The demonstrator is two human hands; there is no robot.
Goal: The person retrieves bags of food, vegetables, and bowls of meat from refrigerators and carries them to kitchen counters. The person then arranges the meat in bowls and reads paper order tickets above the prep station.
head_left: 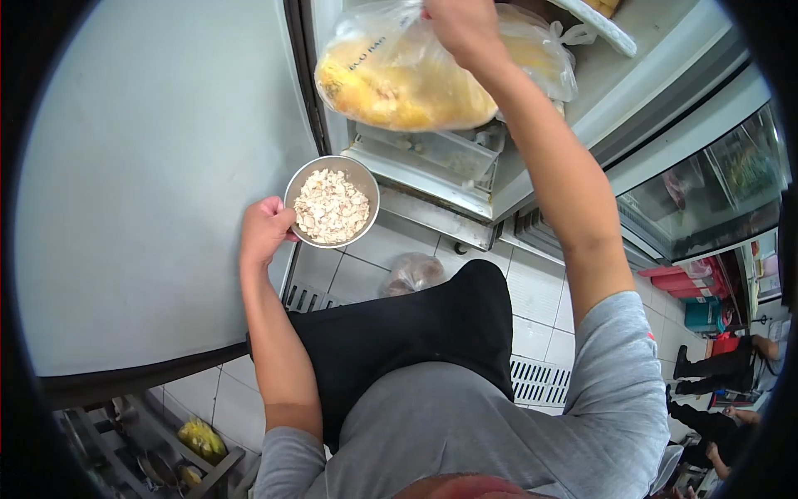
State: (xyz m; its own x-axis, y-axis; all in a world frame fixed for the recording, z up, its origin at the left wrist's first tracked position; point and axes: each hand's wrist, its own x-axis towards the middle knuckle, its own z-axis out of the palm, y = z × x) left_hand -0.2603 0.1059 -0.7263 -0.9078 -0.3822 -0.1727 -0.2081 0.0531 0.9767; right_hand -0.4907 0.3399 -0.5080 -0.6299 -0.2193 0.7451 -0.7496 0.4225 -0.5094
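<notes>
My left hand (pixel 268 229) grips the rim of a round metal bowl (pixel 372 179), thumb over the edge. Small chopped pale pieces (pixel 331 208) fill much of the bowl; I cannot tell what food they are. At the top of the view, my right hand (pixel 462 29) is closed on the gathered top of a clear plastic bag (pixel 391 71). Yellow food shows through the bag, its kind unclear. The bag hangs in front of the open refrigerator (pixel 648 91). Behind my right wrist is another knotted clear bag (pixel 540 58).
The open refrigerator door (pixel 166 191) spans the left side. A clear drawer (pixel 440 154) sits low in the refrigerator. A bag (pixel 413 274) lies on the tiled floor by my legs, near a floor grate (pixel 540 381). Pans stand on a rack (pixel 125 449) lower left. Other people (pixel 723 374) are at far right.
</notes>
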